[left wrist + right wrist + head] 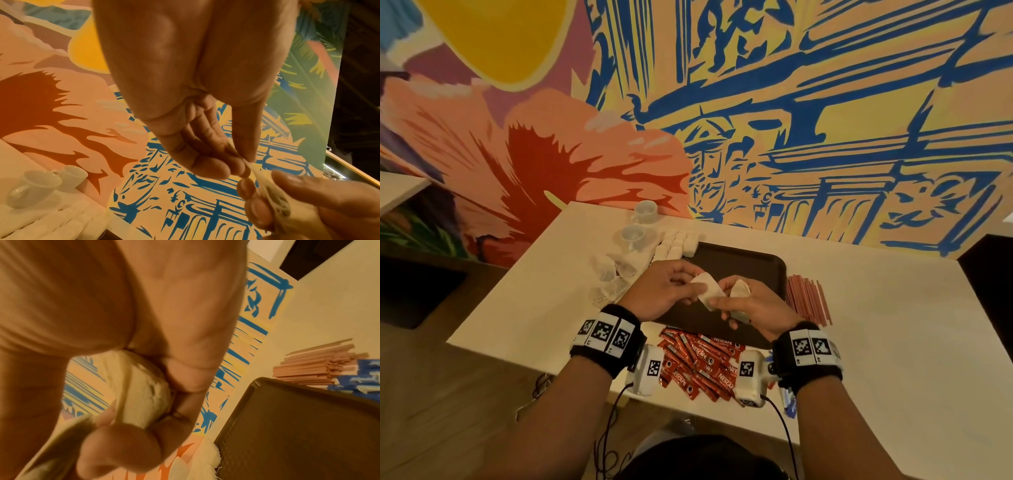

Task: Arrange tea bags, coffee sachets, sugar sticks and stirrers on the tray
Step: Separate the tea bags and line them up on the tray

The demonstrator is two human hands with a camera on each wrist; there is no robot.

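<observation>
Now both hands meet at the centre of the head view, above the dark tray (743,263). The left hand (664,287) pinches the upper edge of a white tea bag (707,287) between thumb and fingertips; in the left wrist view the thin paper passes between the thumb and the fingers (218,168). The right hand (753,305) grips the same tea bag at its lower edge with thumb and forefinger, and its other fingers curl round a second, bunched bag (739,286), which fills the middle of the right wrist view against the palm.

More tea bags (613,274) lie in a loose heap left of the tray, and white sugar packets (678,245) stand in rows at its upper left corner. Two white cups (638,222) stand above them, near the painted wall (825,120). Pink stirrers (808,298) lie in a bundle just right of the tray. Red coffee sachets (698,363) are piled below the tray, between the two wrists. Blue packets (359,378) show beside the stirrers at the right edge of the right wrist view. All lies on a pale table (893,325)
</observation>
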